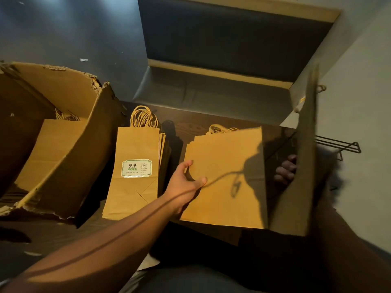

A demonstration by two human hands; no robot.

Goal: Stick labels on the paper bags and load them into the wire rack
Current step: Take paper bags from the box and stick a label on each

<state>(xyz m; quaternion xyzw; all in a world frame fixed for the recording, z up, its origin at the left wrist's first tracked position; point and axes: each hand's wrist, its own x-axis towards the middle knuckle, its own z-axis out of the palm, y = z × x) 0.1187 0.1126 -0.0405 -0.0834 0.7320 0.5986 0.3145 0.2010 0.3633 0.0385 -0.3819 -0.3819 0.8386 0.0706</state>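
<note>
A stack of plain brown paper bags (224, 178) lies flat in the middle of the dark table. My left hand (186, 182) grips its left edge, thumb on top. To the left lies another stack of bags (133, 199) whose top bag bears a green and white label (136, 168). My right hand (285, 169) holds a brown bag (300, 166) upright on edge at the right; the bag is blurred and hides most of that hand. Behind it a black wire rack (338, 144) juts out at the table's right side.
A large torn cardboard box (69, 144) stands at the left with more bags inside. A dark padded bench (211, 96) runs behind the table. A pale wall rises at the right. My lap is at the bottom edge.
</note>
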